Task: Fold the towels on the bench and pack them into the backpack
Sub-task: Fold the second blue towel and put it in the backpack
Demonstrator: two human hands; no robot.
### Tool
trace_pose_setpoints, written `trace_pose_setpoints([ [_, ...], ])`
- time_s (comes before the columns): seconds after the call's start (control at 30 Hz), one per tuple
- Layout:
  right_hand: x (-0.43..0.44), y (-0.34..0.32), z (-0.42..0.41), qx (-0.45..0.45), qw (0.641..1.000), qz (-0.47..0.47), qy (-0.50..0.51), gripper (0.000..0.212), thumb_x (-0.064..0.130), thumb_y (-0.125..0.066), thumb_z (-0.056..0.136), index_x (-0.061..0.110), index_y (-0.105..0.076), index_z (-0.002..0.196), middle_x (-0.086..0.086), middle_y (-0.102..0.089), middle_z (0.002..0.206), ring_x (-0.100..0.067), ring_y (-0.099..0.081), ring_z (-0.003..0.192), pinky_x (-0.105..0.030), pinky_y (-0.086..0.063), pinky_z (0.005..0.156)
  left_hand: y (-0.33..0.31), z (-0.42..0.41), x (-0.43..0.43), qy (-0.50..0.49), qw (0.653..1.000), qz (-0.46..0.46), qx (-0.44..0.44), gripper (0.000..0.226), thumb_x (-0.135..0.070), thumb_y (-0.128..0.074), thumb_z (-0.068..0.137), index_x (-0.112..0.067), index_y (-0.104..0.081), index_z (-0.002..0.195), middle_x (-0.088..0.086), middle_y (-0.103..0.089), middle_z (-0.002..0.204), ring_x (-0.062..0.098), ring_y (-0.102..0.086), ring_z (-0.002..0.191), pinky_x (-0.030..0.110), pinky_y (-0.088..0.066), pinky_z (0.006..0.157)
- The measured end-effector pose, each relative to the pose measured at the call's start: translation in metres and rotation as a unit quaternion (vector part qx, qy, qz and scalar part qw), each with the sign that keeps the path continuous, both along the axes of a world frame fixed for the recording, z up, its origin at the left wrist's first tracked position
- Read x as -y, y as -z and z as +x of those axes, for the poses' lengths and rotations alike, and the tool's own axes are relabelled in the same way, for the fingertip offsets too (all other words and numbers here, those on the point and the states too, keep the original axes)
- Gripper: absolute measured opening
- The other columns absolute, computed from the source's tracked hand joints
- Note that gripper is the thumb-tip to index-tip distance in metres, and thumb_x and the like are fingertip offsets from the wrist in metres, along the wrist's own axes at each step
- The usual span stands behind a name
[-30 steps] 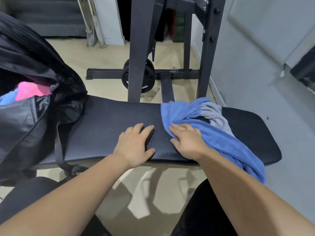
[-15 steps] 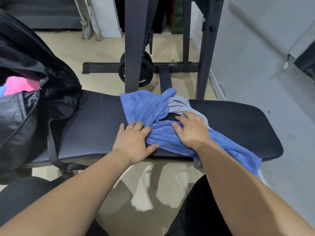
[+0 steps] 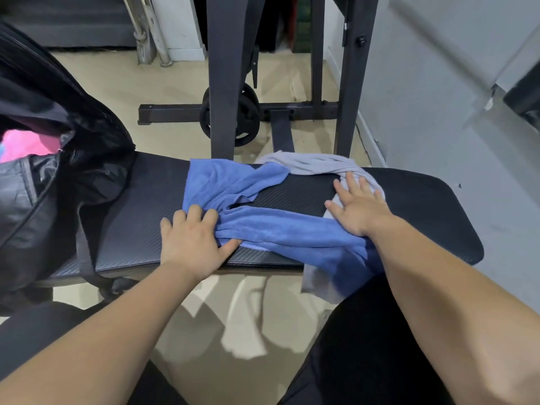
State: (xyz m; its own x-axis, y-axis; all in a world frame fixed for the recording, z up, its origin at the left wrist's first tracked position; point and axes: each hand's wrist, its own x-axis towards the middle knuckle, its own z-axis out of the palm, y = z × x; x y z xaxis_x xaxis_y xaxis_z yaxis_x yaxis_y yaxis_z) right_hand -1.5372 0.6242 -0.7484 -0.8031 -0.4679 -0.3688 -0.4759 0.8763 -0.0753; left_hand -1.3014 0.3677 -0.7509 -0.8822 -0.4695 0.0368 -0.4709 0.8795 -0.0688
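Note:
A crumpled blue towel (image 3: 274, 229) lies across the black bench (image 3: 137, 206), one end hanging off the near edge. A grey towel (image 3: 315, 163) lies bunched at the bench's far edge and runs under the blue one. My left hand (image 3: 193, 238) rests flat on the bench with its fingers pressing the blue towel's left end. My right hand (image 3: 359, 206) lies flat with fingers spread where the grey and blue towels meet. The black backpack (image 3: 43, 171) stands open on the bench's left end, with a pink towel (image 3: 26, 144) inside.
A dark metal rack (image 3: 225, 83) with a weight plate (image 3: 242, 118) stands on the beige floor behind the bench. A grey wall (image 3: 438, 97) runs along the right. My legs in black are below the bench's near edge.
The blue towel has been drawn left and spread along the bench. My right hand slid to the right onto the grey towel, and more bare bench shows between my hands.

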Motion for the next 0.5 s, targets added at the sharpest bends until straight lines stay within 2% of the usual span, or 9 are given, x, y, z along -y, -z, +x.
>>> trace_pose_setpoints([
  [0.07, -0.016, 0.004, -0.008, -0.019, 1.000, 0.007, 0.006, 0.068, 0.060, -0.016, 0.103, 0.033, 0.007, 0.161, 0.003, 0.022, 0.167, -0.022, 0.017, 0.154, -0.050, 0.004, 0.125, -0.001, 0.004, -0.003, 0.008, 0.999, -0.039, 0.016, 0.061, -0.079, -0.041, 0.082, -0.024, -0.058, 0.104, 0.005, -0.053, 0.101, 0.033, -0.048, 0.097, 0.061, -0.031, 0.100],
  [0.17, -0.023, 0.004, -0.008, -0.077, 0.997, -0.005, 0.013, 0.063, 0.054, -0.020, 0.104, 0.032, -0.006, 0.162, -0.002, 0.010, 0.170, -0.027, 0.007, 0.156, -0.051, -0.003, 0.124, -0.004, 0.005, -0.017, 0.058, 0.995, -0.080, -0.002, 0.050, -0.065, -0.054, 0.084, -0.021, -0.060, 0.106, 0.009, -0.056, 0.103, 0.036, -0.048, 0.103, 0.069, -0.023, 0.105],
  [0.23, -0.012, -0.001, 0.004, -0.137, 0.990, -0.025, 0.007, 0.062, 0.055, -0.033, 0.101, 0.034, -0.022, 0.158, -0.006, -0.005, 0.169, -0.031, -0.006, 0.153, -0.053, -0.013, 0.121, -0.005, 0.001, -0.033, 0.124, 0.989, -0.059, -0.048, 0.050, -0.054, -0.065, 0.081, -0.016, -0.061, 0.114, 0.014, -0.056, 0.117, 0.041, -0.047, 0.117, 0.070, -0.023, 0.106],
  [0.3, 0.003, -0.009, 0.020, -0.176, 0.983, -0.050, 0.010, 0.065, 0.062, -0.049, 0.091, 0.037, -0.035, 0.149, -0.005, -0.019, 0.163, -0.031, -0.019, 0.147, -0.056, -0.024, 0.113, -0.005, -0.008, -0.054, 0.184, 0.980, -0.014, -0.077, 0.061, -0.052, -0.066, 0.079, -0.017, -0.056, 0.129, 0.014, -0.053, 0.135, 0.043, -0.041, 0.133, 0.070, -0.022, 0.109],
  [0.4, 0.011, -0.016, 0.037, -0.174, 0.983, -0.048, 0.042, 0.073, 0.069, -0.058, 0.081, 0.033, -0.043, 0.142, -0.008, -0.034, 0.151, -0.029, -0.034, 0.135, -0.051, -0.033, 0.103, -0.008, -0.028, -0.093, 0.239, 0.967, 0.071, -0.056, 0.082, -0.064, -0.059, 0.080, -0.026, -0.039, 0.150, 0.008, -0.036, 0.158, 0.037, -0.027, 0.147, 0.065, -0.018, 0.115],
  [0.5, 0.001, -0.019, 0.039, -0.087, 0.994, -0.040, 0.059, 0.074, 0.069, -0.050, 0.088, 0.027, -0.039, 0.149, -0.008, -0.039, 0.148, -0.026, -0.037, 0.136, -0.043, -0.039, 0.098, -0.001, -0.047, -0.118, 0.238, 0.961, 0.136, 0.025, 0.090, -0.075, -0.046, 0.084, -0.036, -0.016, 0.159, -0.001, -0.007, 0.169, 0.030, -0.008, 0.154, 0.065, -0.010, 0.117],
])
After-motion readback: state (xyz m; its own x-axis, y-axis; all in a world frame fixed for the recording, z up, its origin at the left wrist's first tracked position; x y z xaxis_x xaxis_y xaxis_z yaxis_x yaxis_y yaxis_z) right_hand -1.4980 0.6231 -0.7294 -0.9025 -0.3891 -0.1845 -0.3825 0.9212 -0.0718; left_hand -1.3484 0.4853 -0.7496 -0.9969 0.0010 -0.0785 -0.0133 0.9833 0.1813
